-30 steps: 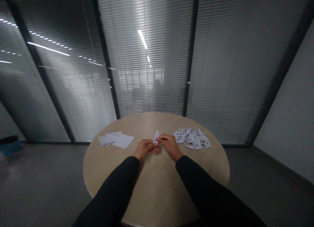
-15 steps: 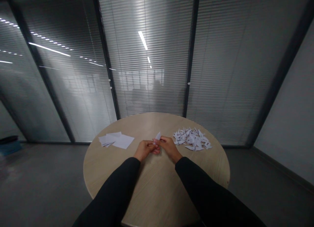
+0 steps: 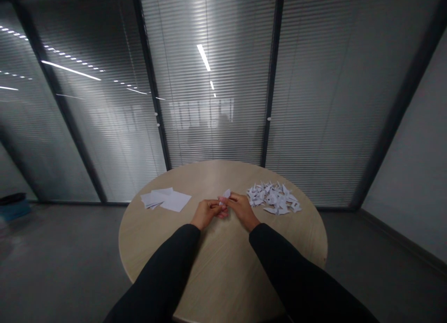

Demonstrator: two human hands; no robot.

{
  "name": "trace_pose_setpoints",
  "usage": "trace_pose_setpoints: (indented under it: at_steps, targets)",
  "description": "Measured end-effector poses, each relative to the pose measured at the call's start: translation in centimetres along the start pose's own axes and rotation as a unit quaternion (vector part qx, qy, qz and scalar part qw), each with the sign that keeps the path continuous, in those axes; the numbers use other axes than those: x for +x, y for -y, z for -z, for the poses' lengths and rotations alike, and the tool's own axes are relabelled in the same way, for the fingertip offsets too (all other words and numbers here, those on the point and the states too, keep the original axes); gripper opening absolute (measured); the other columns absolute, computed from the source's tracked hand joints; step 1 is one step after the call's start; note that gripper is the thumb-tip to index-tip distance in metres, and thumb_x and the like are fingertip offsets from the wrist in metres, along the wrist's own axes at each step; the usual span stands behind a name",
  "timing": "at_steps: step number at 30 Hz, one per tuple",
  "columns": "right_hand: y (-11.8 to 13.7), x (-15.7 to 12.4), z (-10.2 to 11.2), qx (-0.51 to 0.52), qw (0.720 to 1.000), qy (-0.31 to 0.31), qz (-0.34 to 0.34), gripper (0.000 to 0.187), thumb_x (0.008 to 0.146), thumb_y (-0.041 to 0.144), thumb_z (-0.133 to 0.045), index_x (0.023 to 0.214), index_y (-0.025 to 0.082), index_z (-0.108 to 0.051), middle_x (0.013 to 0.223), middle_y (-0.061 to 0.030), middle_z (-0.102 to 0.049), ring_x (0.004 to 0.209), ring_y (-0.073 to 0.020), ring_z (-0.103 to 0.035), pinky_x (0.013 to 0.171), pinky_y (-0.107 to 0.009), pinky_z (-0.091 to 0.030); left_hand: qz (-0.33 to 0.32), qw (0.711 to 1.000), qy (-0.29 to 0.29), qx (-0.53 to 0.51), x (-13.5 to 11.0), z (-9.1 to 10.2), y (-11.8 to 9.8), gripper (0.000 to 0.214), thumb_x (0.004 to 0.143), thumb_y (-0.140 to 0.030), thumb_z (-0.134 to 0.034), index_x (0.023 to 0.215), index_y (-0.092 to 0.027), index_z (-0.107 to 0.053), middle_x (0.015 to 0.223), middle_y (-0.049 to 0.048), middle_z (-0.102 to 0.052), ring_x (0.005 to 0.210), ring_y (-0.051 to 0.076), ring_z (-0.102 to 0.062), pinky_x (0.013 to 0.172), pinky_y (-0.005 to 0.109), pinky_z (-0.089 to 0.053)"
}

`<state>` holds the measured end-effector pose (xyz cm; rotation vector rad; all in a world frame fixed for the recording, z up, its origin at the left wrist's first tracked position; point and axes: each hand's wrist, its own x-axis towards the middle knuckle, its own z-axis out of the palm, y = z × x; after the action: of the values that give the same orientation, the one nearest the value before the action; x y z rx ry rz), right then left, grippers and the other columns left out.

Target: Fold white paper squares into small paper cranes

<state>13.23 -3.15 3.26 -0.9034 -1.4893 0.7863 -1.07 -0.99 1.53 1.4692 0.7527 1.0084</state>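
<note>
A small piece of folded white paper (image 3: 226, 193) is pinched between my two hands above the middle of the round table (image 3: 223, 262). My left hand (image 3: 206, 212) grips it from the left, with the fingers closed. From the right, my right hand (image 3: 240, 208) holds it with thumb and fingers together. The lower part of the paper is hidden by my fingers. Just right of my right hand lies a heap of folded white paper pieces (image 3: 275, 198), pointed like paper cranes. Flat white paper sheets (image 3: 176, 201) lie overlapping to the left of my left hand.
Glass partition panels with blinds (image 3: 216, 141) stand close behind the table's far edge. A blue bin with a dark liner (image 3: 14, 207) is on the floor at the far left. A pale wall (image 3: 415, 174) rises on the right.
The paper's visible tip has tilted slightly to the right and looks lower and rounder. My right fingers have shifted a little over it. The sheets and the heap stay as they were.
</note>
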Motion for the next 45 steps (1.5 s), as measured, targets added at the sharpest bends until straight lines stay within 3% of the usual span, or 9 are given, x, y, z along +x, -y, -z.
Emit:
trace_pose_setpoints:
  at_steps: [5,9,14,16,20,24,36,40,45]
  targets:
    - [-0.3,0.2,0.2,0.022,1.0,-0.015,-0.002,0.021,0.065,0.037,-0.068,0.068,0.017,-0.066,0.07,-0.0015,-0.065,0.07,-0.0175,-0.06,0.068,-0.028,-0.045,-0.012,1.0,-0.018,0.015,-0.2,0.0,-0.3,0.043,0.055,-0.047,-0.074,0.073,-0.009,-0.067,0.07,0.0091,-0.069,0.063,0.018,-0.065,0.063,0.029,-0.051]
    - [-0.5,0.4,0.5,-0.049,0.995,-0.045,0.068,0.018,0.068,0.036,-0.067,0.064,0.018,-0.066,0.07,-0.0022,-0.064,0.072,-0.0176,-0.059,0.07,-0.029,-0.045,0.003,0.999,-0.031,0.008,-0.2,0.1,-0.5,0.036,0.06,-0.04,-0.073,0.077,-0.01,-0.065,0.072,0.0084,-0.069,0.062,0.018,-0.066,0.063,0.028,-0.052]
    - [-0.4,0.5,0.7,-0.125,0.968,-0.079,0.201,0.009,0.071,0.031,-0.069,0.067,0.022,-0.068,0.072,-0.0028,-0.065,0.077,-0.0181,-0.057,0.075,-0.032,-0.044,0.139,0.988,-0.023,-0.061,-0.6,0.0,-1.2,0.02,0.078,-0.026,-0.06,0.074,-0.006,-0.061,0.07,0.0128,-0.069,0.059,0.018,-0.066,0.06,0.029,-0.054]
    - [-0.3,0.4,0.7,-0.146,0.961,-0.08,0.222,0.007,0.073,0.029,-0.068,0.069,0.023,-0.069,0.072,-0.0029,-0.064,0.078,-0.018,-0.056,0.075,-0.033,-0.044,0.159,0.981,-0.002,-0.114,-0.9,0.0,-1.9,0.02,0.082,-0.023,-0.054,0.078,-0.005,-0.063,0.076,0.0155,-0.069,0.066,0.019,-0.068,0.065,0.029,-0.055]
    - [0.1,0.1,0.6,-0.178,0.956,-0.069,0.223,0.006,0.074,0.026,-0.066,0.072,0.024,-0.071,0.071,-0.003,-0.06,0.077,-0.0179,-0.054,0.072,-0.032,-0.043,0.176,0.961,-0.016,-0.212,-1.3,-0.1,-3.0,0.027,0.087,-0.024,-0.046,0.083,-0.003,-0.063,0.077,0.0167,-0.07,0.075,0.019,-0.068,0.07,0.027,-0.055]
    - [0.2,-0.1,0.5,-0.202,0.952,-0.043,0.227,0.01,0.076,0.022,-0.063,0.074,0.026,-0.072,0.075,-0.0028,-0.059,0.08,-0.0184,-0.052,0.075,-0.033,-0.042,0.159,0.956,-0.037,-0.243,-1.1,0.1,-2.8,0.025,0.084,-0.028,-0.053,0.082,-0.004,-0.062,0.076,0.0143,-0.069,0.07,0.016,-0.068,0.071,0.025,-0.055]
    - [-0.8,0.0,0.4,-0.209,0.945,0.01,0.251,0.008,0.073,0.023,-0.067,0.076,0.028,-0.072,0.084,-0.0027,-0.06,0.088,-0.019,-0.051,0.082,-0.035,-0.041,0.138,0.966,-0.059,-0.21,-0.9,0.7,-2.4,0.008,0.072,-0.01,-0.065,0.079,-0.007,-0.065,0.071,0.0076,-0.069,0.06,0.011,-0.064,0.062,0.019,-0.055]
    - [-0.7,0.1,0.4,-0.198,0.953,-0.003,0.23,0.002,0.071,0.026,-0.069,0.071,0.025,-0.071,0.082,-0.0035,-0.06,0.087,-0.0193,-0.051,0.081,-0.034,-0.041,0.109,0.973,-0.069,-0.19,-0.9,0.6,-2.3,0.009,0.069,-0.013,-0.068,0.076,-0.007,-0.064,0.068,0.0075,-0.068,0.057,0.01,-0.064,0.059,0.018,-0.054]
    - [-1.0,0.3,0.3,-0.169,0.966,-0.022,0.196,0.011,0.07,0.032,-0.069,0.066,0.022,-0.069,0.083,-0.005,-0.057,0.086,-0.0189,-0.053,0.08,-0.034,-0.042,0.079,0.978,-0.072,-0.181,-0.7,0.6,-1.8,0.014,0.067,-0.015,-0.07,0.077,-0.01,-0.061,0.068,0.0057,-0.068,0.057,0.01,-0.064,0.059,0.019,-0.053]
